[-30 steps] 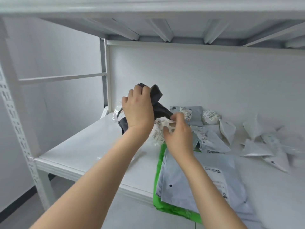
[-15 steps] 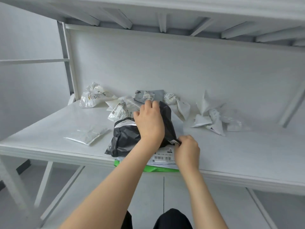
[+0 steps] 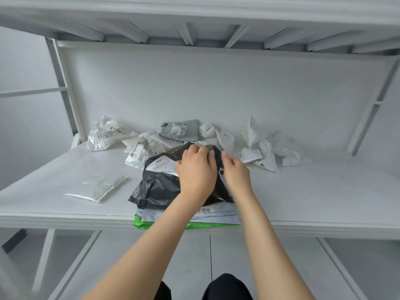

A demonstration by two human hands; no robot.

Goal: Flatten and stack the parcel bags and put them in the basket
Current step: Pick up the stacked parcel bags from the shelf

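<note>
A crumpled black parcel bag (image 3: 160, 187) with a white label lies on a flat stack of grey bags (image 3: 218, 214), which rests on a green bag (image 3: 194, 225) at the shelf's front edge. My left hand (image 3: 197, 169) lies on top of the black bag, its fingers curled over the bag's far edge. Just to the right, my right hand (image 3: 234, 173) holds the same bag at its far right edge. No basket is in view.
Several crumpled white and grey parcel bags (image 3: 179, 132) lie along the back wall, more at the right (image 3: 266, 152). A flat clear bag (image 3: 97, 188) lies left of the stack. An upper shelf (image 3: 194, 22) hangs low overhead, with uprights (image 3: 65, 89) at both sides.
The black bag came down from mid-air onto the stack. My right hand moved from the bag's near right corner up to its far right edge, beside my left hand.
</note>
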